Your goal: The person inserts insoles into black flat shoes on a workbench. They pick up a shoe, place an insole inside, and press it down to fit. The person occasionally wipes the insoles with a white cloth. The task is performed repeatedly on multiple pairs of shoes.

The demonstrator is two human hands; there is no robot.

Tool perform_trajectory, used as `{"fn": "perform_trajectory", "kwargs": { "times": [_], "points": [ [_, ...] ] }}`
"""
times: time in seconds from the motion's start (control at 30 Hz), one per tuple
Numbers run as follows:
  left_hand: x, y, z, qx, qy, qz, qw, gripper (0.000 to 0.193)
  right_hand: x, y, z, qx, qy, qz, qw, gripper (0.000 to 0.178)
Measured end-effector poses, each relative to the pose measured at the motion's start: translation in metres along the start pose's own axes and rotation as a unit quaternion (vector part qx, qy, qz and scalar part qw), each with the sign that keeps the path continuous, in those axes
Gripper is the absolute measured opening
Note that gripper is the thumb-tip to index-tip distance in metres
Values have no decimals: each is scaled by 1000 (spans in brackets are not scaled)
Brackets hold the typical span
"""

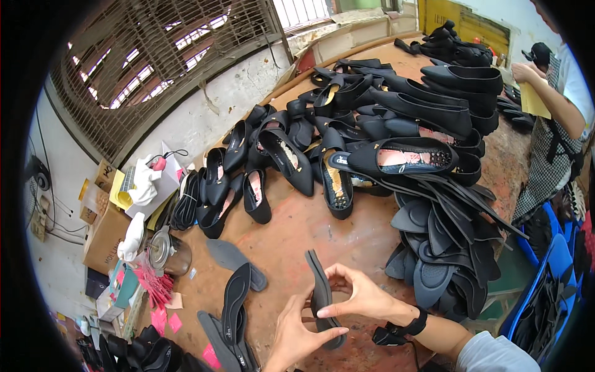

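A black insole [320, 282] stands on its edge between my hands, low in the middle of the picture. My left hand [292, 332] grips its near part, thumb on one side and fingers on the other. From the right, my right hand [361, 296] pinches the same insole, its thumb pressed on the near face. To the left on the table lie more insoles, a black one [235, 304] resting partly over others and a grey one [245, 265] behind it. Some finger parts are hidden behind the held insole.
Black flat shoes [288, 158] are heaped across the table's far side [297, 226]. A pile of insoles [443, 248] sits at right. At left are a glass jar [170, 251], a carton [111, 239] and pink scraps [155, 285]. Another person [551, 118] stands far right near blue bins [545, 291].
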State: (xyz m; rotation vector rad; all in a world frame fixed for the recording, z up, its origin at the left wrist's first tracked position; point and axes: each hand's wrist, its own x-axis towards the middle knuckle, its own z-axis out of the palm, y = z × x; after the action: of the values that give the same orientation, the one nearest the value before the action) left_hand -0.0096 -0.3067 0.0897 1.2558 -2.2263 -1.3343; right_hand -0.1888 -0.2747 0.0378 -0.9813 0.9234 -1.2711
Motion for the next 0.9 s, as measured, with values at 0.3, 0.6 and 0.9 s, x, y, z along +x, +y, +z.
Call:
{"fn": "perform_trajectory", "kwargs": {
  "times": [0.3, 0.6, 0.9],
  "points": [
    [-19, -6, 12, -164, -34, -70, 983, 93, -18, 9, 1, 29, -5, 51, 998, 54],
    [-32, -35, 13, -304, -124, -51, 943, 82, -33, -1, -15, 2, -76, 51, 996, 61],
    [-67, -35, 8, -2, -68, -46, 997, 53, -41, 9, -9, 32, -110, 56, 992, 55]
  ]
}}
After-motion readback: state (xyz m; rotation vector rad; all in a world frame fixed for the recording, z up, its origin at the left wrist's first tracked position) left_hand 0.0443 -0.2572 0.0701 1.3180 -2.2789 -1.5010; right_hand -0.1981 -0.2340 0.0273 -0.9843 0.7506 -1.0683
